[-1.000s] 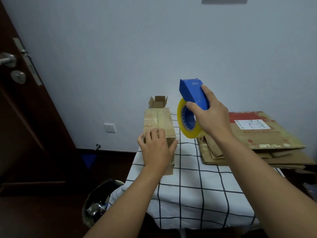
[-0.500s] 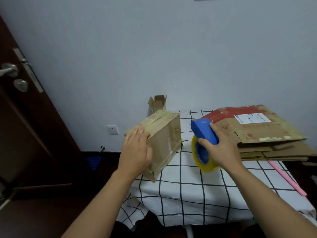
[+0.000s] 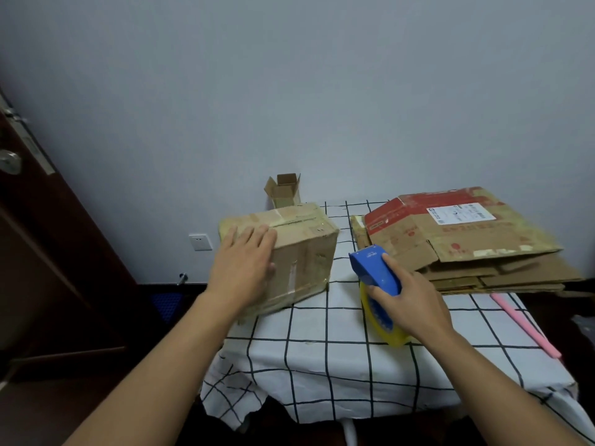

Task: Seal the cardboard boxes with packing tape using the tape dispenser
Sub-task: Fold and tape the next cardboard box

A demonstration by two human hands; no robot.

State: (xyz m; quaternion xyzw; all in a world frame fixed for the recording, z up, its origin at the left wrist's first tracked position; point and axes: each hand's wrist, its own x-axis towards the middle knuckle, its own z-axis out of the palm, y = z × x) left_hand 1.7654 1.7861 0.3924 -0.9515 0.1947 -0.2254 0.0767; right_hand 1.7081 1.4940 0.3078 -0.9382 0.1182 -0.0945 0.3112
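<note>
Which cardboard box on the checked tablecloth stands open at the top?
The small brown cardboard box at the table's far edge, flaps up. The larger taped brown box under the left hand is closed; the others lie flattened.

On a table draped in a white cloth with a black grid (image 3: 325, 355), the left hand (image 3: 244, 268) lies flat with straight fingers on the near corner of a taped brown cardboard box (image 3: 302, 249). The right hand (image 3: 409, 304) grips a blue plastic tape dispenser (image 3: 373, 268) carrying a yellowish roll of tape (image 3: 383, 329) (its lower edge touches the cloth). Flattened brown cardboard sheets (image 3: 476, 249) are stacked to the right, with a small open carton (image 3: 285, 189) behind the box.
</note>
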